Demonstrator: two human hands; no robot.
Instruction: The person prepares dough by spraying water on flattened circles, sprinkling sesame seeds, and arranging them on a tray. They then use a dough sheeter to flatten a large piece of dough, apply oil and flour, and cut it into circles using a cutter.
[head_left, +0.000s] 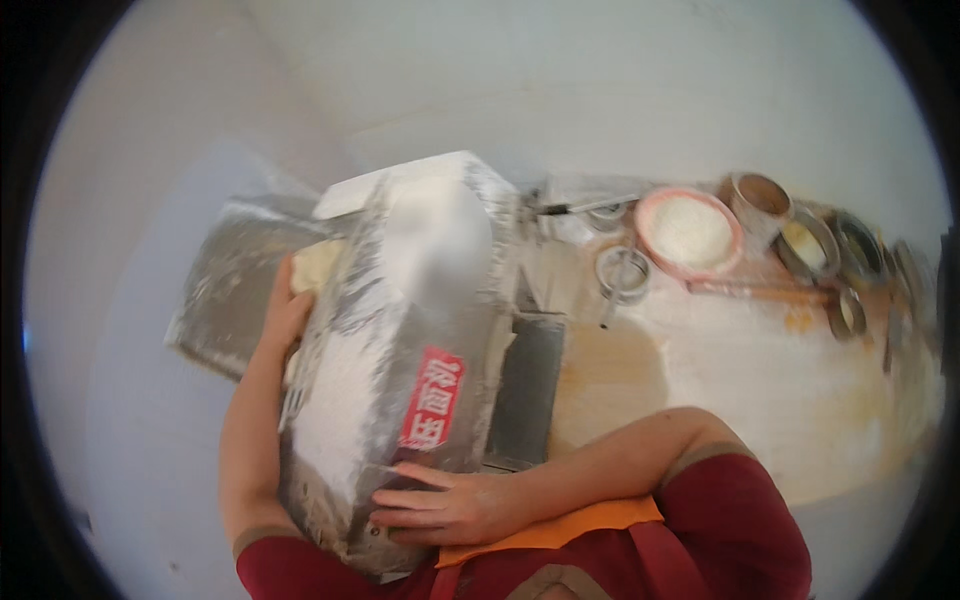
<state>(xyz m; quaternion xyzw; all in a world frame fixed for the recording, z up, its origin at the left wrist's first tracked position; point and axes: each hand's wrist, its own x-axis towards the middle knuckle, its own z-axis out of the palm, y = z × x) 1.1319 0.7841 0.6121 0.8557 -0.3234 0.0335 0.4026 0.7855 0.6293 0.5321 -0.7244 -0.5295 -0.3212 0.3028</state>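
Note:
A flour-dusted metal machine, which looks like a dough sheeter, stands in front of me with a red label bearing writing on its top. Beside its left flank, my left hand touches a lump of pale dough. The dough lies between the metal tray and the machine's body, and some of my fingers are hidden behind it. My right hand rests with spread fingers on the near end of the machine, holding nothing.
Right of the machine, a dark metal plate slopes toward a floury worktop. Along its back stand a pink bowl of white flour, a tall cup, several metal bowls and a glass jar. A rolling pin lies before them.

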